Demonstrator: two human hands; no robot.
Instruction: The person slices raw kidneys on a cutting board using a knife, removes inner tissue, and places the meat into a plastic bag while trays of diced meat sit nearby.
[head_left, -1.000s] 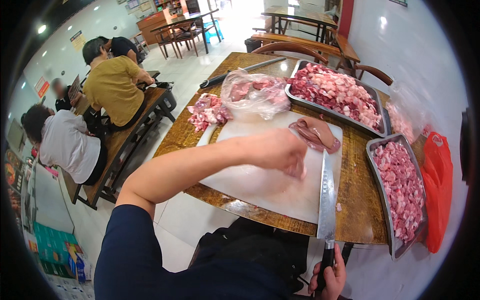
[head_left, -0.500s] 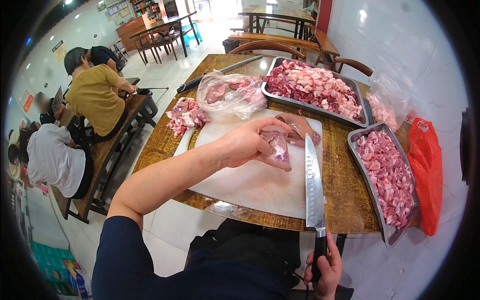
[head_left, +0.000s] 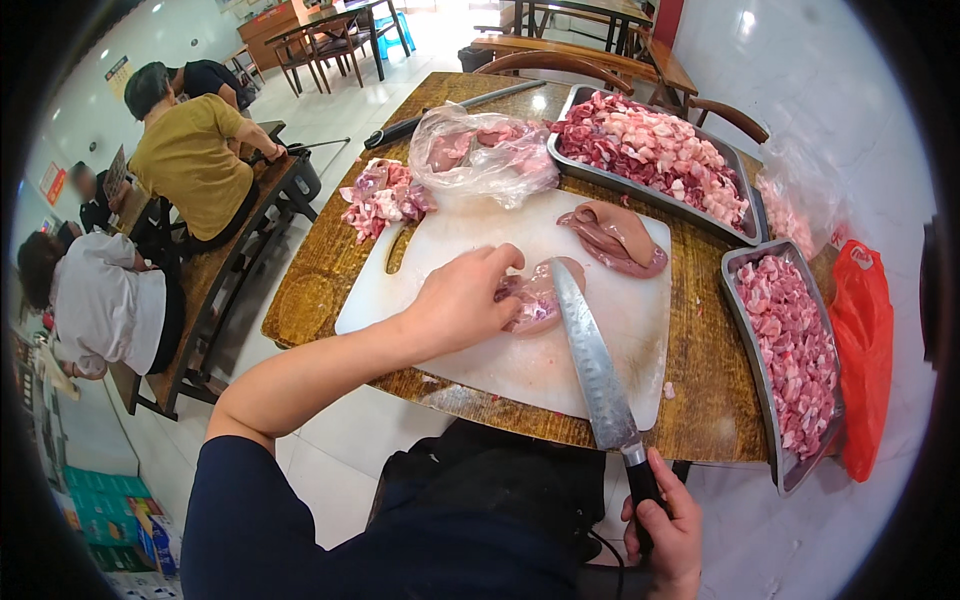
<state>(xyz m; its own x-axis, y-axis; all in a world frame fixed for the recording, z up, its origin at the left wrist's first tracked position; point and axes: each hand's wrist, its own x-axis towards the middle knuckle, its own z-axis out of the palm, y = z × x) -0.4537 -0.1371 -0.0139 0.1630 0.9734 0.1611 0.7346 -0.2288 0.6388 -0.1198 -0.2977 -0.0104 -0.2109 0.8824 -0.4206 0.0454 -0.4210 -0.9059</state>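
Observation:
A smooth pink piece of meat, much like a kidney half (head_left: 535, 318), lies on the white cutting board (head_left: 450, 365). Curled over its left side, my left hand (head_left: 465, 300) grips it with bent fingers. My right hand (head_left: 670, 525) is wrapped round the black handle of a large kitchen knife (head_left: 600, 375). The blade points away from me, and its tip lies at the right side of the meat. More smooth pink-brown pieces (head_left: 620, 240) rest at the board's far right. My left fingertips are partly hidden.
Chopped meat fills a large metal tray (head_left: 735, 232) at the back and a smaller one (head_left: 780, 470) on the right. Nearby are a red plastic bag (head_left: 862, 350), a clear bag of meat (head_left: 480, 165), trimmings (head_left: 385, 200) and a black-handled rod (head_left: 400, 132). People sit at left.
My left hand has brought the piece of meat down onto the board, turning it over. The knife tip has swung left to the meat. My view has shifted slightly.

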